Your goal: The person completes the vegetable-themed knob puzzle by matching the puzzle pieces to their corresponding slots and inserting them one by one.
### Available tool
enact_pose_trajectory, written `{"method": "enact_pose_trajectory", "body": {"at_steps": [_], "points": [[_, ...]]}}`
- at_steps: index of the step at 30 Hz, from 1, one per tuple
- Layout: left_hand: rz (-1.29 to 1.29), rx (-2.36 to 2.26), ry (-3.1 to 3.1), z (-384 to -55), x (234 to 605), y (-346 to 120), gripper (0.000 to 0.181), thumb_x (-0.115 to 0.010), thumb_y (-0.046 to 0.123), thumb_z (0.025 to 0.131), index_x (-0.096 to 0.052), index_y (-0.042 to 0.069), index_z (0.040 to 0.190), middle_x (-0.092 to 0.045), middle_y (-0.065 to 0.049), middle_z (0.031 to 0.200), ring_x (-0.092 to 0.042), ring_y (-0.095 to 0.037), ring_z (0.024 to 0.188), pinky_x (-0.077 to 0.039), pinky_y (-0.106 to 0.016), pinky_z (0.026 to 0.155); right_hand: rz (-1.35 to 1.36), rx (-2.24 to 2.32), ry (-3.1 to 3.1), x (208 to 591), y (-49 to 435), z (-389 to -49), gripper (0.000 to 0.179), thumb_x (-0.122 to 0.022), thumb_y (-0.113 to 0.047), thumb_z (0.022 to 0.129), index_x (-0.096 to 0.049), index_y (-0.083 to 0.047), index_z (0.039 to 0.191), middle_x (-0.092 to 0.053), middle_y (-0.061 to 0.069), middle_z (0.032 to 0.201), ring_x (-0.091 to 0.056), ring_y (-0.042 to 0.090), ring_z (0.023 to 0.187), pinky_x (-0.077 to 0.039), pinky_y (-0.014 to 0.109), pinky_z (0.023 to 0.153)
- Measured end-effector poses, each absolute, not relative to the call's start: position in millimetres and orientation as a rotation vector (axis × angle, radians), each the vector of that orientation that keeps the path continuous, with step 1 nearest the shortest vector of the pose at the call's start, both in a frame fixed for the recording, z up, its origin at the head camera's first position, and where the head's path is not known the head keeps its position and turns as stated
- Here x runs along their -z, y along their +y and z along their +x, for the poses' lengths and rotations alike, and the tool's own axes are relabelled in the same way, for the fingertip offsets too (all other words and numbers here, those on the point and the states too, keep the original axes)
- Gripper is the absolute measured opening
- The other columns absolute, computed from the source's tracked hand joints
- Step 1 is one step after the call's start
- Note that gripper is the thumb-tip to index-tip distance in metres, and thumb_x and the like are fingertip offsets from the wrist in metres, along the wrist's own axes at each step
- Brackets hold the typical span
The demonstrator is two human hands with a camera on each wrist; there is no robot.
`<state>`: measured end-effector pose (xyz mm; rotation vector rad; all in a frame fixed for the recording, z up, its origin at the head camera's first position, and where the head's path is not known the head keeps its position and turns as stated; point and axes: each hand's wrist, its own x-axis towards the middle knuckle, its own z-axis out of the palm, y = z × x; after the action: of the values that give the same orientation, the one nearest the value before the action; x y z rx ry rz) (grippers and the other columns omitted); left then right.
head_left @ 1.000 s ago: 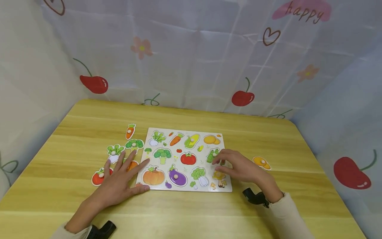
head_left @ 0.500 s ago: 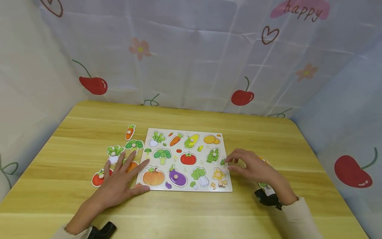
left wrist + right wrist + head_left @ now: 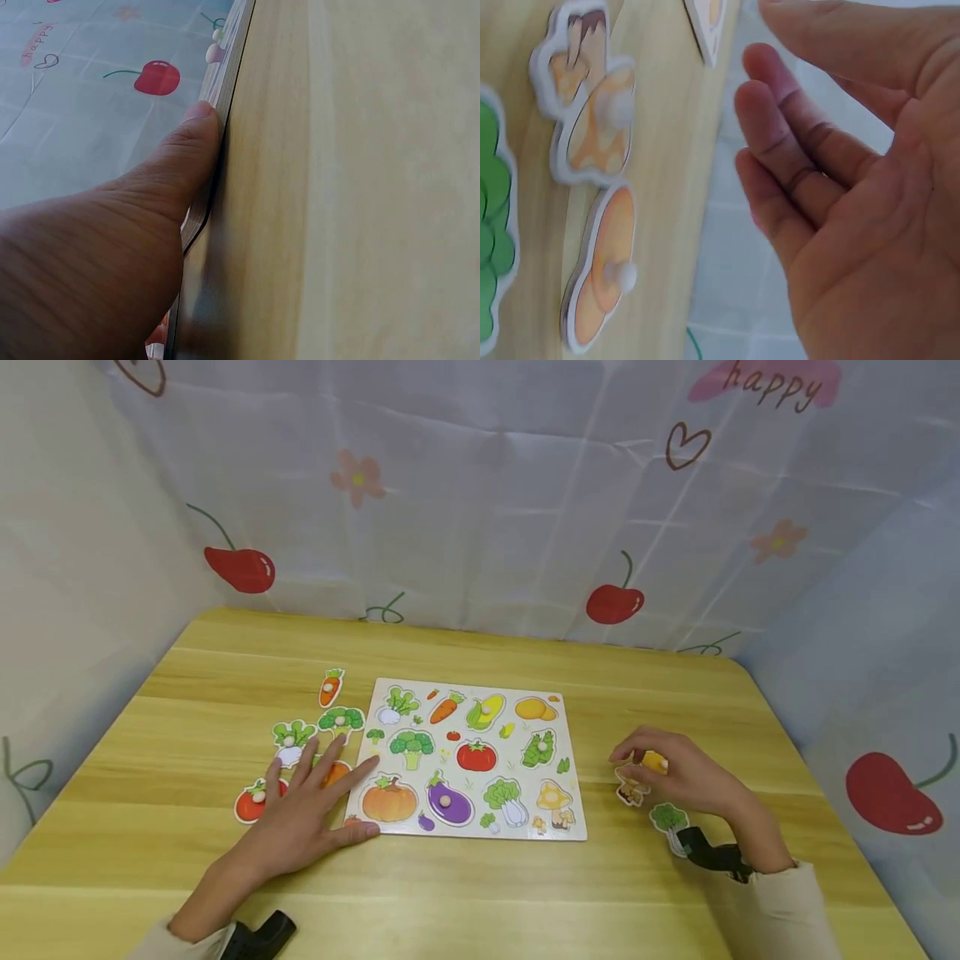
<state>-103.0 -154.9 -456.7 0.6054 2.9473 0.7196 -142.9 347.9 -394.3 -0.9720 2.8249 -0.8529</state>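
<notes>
On the wooden puzzle board (image 3: 480,810), the eggplant piece (image 3: 452,811), corn piece (image 3: 480,718) and a green vegetable piece (image 3: 537,752) sit in their recesses, knobs up. My left hand (image 3: 288,827) lies spread, its thumb (image 3: 184,150) on the board's edge. Under those fingers are a turnip piece (image 3: 288,752) and a partly hidden orange piece (image 3: 337,772). My right hand (image 3: 686,772), fingers loosely bent and holding nothing, hovers over the mushroom piece (image 3: 592,142) and the yellow-orange oval piece (image 3: 600,285). Beside it lies the bok choy piece (image 3: 667,818).
Left of the board lie a carrot piece (image 3: 330,688), a broccoli piece (image 3: 337,720) and a tomato piece (image 3: 250,805). The wooden table (image 3: 480,902) meets a printed curtain (image 3: 465,510) at its back. Each wrist carries a black camera (image 3: 712,853).
My right hand has moved right, from the green vegetable piece on the board to above the mushroom piece. That green piece stays in its recess. My left hand has kept its place.
</notes>
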Motion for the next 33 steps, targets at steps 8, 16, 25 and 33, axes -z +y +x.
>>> {"method": "enact_pose_trajectory", "body": {"at_steps": [8,16,25,33], "points": [[0.604,-0.714,2.944,-103.7,455.5,-155.3,0.079,-0.064,0.068,0.085,-0.039,0.036,0.154,-0.014,-0.016,0.168,-0.003,-0.049,0.152,0.006,-0.077,0.109,-0.987,0.899,2.740,400.7,365.3,-144.6,0.023,-0.072,0.005,0.087,-0.070,-0.010,0.104,-0.071,0.003,0.099,-0.059,0.007,0.083,-0.051,0.026,0.072],[0.594,-0.720,2.938,-103.3,454.3,-155.1,0.080,-0.065,0.068,0.085,-0.040,0.035,0.154,-0.014,-0.016,0.168,-0.003,-0.050,0.152,0.006,-0.077,0.109,-0.936,0.900,2.718,407.7,369.3,-145.8,0.021,-0.072,0.004,0.087,-0.071,-0.012,0.102,-0.072,0.003,0.100,-0.062,0.011,0.085,-0.050,0.025,0.071],[0.602,-0.721,2.940,-103.1,454.8,-155.1,0.079,-0.065,0.067,0.085,-0.040,0.035,0.153,-0.015,-0.016,0.167,-0.002,-0.049,0.152,0.005,-0.077,0.109,-0.827,0.870,2.695,408.4,370.1,-145.6,0.019,-0.072,0.003,0.088,-0.071,-0.010,0.102,-0.071,0.004,0.101,-0.061,0.013,0.086,-0.050,0.024,0.070],[0.605,-0.708,2.939,-104.2,454.9,-155.3,0.079,-0.064,0.068,0.086,-0.040,0.035,0.154,-0.014,-0.016,0.168,-0.002,-0.049,0.152,0.005,-0.078,0.108,-0.749,0.842,2.647,407.6,370.7,-146.9,0.013,-0.068,0.000,0.093,-0.070,-0.009,0.103,-0.070,0.006,0.104,-0.064,0.021,0.091,-0.054,0.026,0.074]]}}
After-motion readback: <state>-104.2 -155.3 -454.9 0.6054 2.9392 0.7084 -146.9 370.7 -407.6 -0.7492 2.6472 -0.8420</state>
